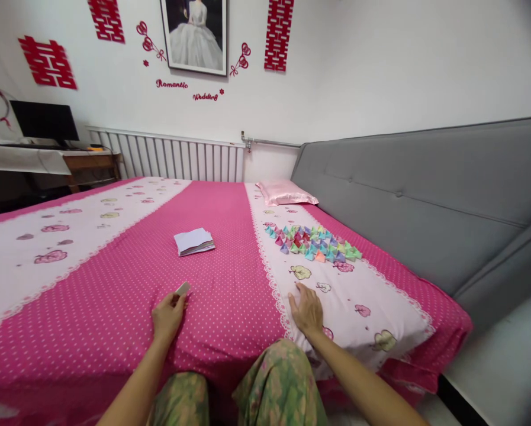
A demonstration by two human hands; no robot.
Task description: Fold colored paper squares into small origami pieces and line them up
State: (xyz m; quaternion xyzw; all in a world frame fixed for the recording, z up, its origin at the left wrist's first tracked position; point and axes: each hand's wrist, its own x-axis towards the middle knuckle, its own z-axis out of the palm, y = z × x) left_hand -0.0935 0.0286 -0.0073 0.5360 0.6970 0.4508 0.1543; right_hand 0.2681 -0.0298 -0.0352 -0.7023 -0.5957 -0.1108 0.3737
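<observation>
My left hand (167, 316) is closed in a pinch around a small pale folded piece of paper (183, 289), just above the pink dotted bedsheet (229, 284). Resting on the white printed band of the sheet, my right hand (308, 309) has its thumb and fingers apart and nothing in it. Beyond that hand lies a spread of small folded paper shapes (321, 244) in blue, green, purple, pink and orange. A stack of white paper sheets (194, 241) sits farther out, between the two hands.
A pink pillow (286, 193) lies at the far right, against the grey padded headboard (407, 189). Behind the bed runs a white radiator (171, 155). A desk (90, 161) with a monitor (45, 121) stands at the far left. My knees (278, 384) touch the bed's near edge.
</observation>
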